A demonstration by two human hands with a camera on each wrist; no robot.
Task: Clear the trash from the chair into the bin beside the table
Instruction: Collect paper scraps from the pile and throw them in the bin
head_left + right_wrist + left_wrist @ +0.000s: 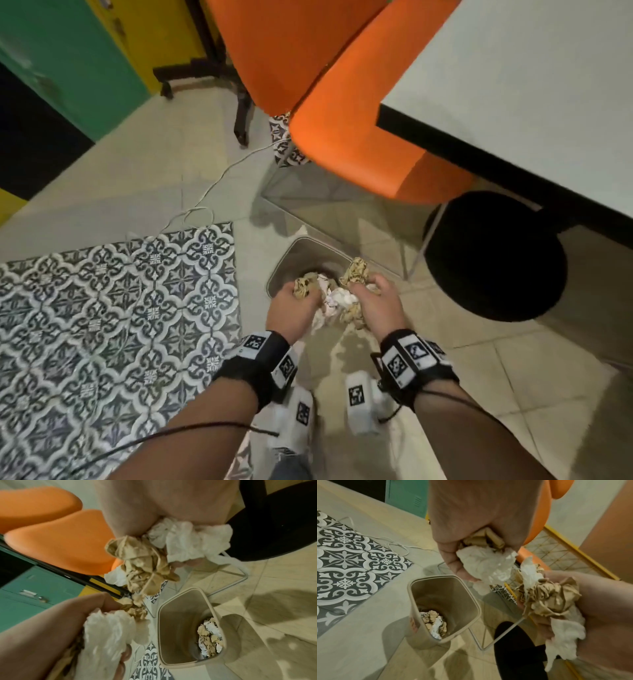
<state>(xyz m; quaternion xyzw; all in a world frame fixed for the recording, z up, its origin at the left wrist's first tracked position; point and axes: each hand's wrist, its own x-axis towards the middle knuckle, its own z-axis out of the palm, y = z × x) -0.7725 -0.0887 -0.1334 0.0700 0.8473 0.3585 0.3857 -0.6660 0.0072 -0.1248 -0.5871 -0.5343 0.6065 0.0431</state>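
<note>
Above the upright, open-topped bin (301,253), left hand (291,308) and right hand (375,305) each clutch crumpled brown-and-white paper (337,298).

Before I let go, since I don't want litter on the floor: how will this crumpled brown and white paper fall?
The crumpled brown and white paper looks light, so it may drift. Loose flaps hang from the right hand, likely snagging. The beige plastic bin looks narrow; pieces could miss.
</note>
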